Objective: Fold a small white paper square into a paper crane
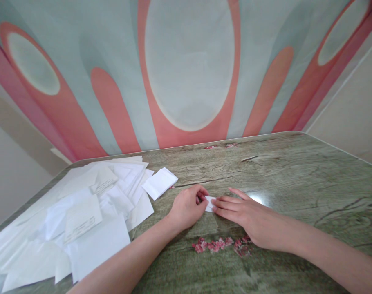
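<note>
Left hand (pixel 187 207) pinches small white paper slip (pixel 209 203), creases hard to see from here; right hand (pixel 245 215) flat on it, unclamped. Loose sheets (pixel 98 241), 9 o'clock; wood-grain tabletop (pixel 308 183), edge at 2.

Head view, forward, downward (above tabletop (pixel 284 175))

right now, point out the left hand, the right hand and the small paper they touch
Left hand (pixel 187 206): head view, back of the hand.
Right hand (pixel 246 214): head view, back of the hand.
Small paper (pixel 209 203): head view, its uncovered middle.
</note>
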Action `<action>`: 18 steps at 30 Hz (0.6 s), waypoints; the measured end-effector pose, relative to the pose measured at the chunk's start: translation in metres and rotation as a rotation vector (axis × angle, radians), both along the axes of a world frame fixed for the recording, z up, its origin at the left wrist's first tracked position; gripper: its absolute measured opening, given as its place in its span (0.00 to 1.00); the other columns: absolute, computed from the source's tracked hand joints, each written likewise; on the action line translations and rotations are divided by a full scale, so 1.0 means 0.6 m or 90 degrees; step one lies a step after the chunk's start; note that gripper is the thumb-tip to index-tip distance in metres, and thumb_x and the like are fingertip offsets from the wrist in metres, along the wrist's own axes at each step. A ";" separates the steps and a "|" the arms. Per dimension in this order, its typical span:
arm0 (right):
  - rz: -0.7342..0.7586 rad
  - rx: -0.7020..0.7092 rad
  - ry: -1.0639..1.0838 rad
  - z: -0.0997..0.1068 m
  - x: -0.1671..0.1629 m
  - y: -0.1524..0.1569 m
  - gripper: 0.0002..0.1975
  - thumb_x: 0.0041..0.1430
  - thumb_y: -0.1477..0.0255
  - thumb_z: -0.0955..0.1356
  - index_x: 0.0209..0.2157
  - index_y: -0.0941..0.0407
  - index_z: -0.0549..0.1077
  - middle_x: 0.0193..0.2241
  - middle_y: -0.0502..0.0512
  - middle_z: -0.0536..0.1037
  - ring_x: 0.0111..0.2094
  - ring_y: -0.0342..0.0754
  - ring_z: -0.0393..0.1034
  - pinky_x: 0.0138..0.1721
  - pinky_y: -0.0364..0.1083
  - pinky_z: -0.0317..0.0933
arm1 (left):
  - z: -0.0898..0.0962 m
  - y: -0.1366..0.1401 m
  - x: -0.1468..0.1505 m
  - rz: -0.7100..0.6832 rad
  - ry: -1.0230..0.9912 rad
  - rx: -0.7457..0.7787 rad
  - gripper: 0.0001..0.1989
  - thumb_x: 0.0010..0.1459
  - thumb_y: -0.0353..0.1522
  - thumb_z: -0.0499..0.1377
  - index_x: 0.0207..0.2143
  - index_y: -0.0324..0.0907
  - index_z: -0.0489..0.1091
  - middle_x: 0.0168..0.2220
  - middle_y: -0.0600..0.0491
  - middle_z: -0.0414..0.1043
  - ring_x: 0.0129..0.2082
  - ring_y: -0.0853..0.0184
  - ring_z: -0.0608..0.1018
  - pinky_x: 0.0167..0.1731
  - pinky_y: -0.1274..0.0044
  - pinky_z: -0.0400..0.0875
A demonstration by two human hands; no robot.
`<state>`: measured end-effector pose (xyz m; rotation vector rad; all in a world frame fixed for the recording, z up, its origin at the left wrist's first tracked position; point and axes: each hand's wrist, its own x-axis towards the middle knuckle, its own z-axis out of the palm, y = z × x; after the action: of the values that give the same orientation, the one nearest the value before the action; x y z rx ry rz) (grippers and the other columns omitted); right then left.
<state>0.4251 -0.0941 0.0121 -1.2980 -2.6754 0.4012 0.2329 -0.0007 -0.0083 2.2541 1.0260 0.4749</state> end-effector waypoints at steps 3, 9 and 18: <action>-0.001 -0.002 0.001 -0.001 0.000 0.000 0.43 0.39 0.87 0.61 0.60 0.55 0.51 0.59 0.59 0.59 0.60 0.49 0.48 0.60 0.58 0.29 | 0.001 0.000 0.000 0.001 -0.002 0.008 0.07 0.50 0.29 0.55 0.34 0.43 0.67 0.29 0.57 0.71 0.26 0.71 0.71 0.27 0.80 0.64; -0.009 -0.004 -0.002 -0.003 -0.004 0.001 0.41 0.40 0.87 0.61 0.59 0.56 0.54 0.58 0.59 0.60 0.59 0.49 0.49 0.60 0.58 0.30 | 0.003 0.001 -0.001 0.002 0.002 0.019 0.07 0.49 0.28 0.55 0.34 0.43 0.68 0.30 0.57 0.70 0.27 0.71 0.70 0.28 0.80 0.64; -0.012 0.030 -0.008 -0.006 -0.007 -0.001 0.40 0.42 0.88 0.60 0.60 0.55 0.52 0.57 0.57 0.61 0.58 0.49 0.51 0.60 0.58 0.33 | 0.010 0.005 -0.003 -0.042 0.021 0.043 0.07 0.51 0.28 0.54 0.32 0.44 0.71 0.30 0.55 0.69 0.29 0.70 0.70 0.30 0.79 0.64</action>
<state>0.4210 -0.0949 0.0082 -1.3166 -2.6638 0.3263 0.2312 0.0023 -0.0022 2.3554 0.9609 0.4524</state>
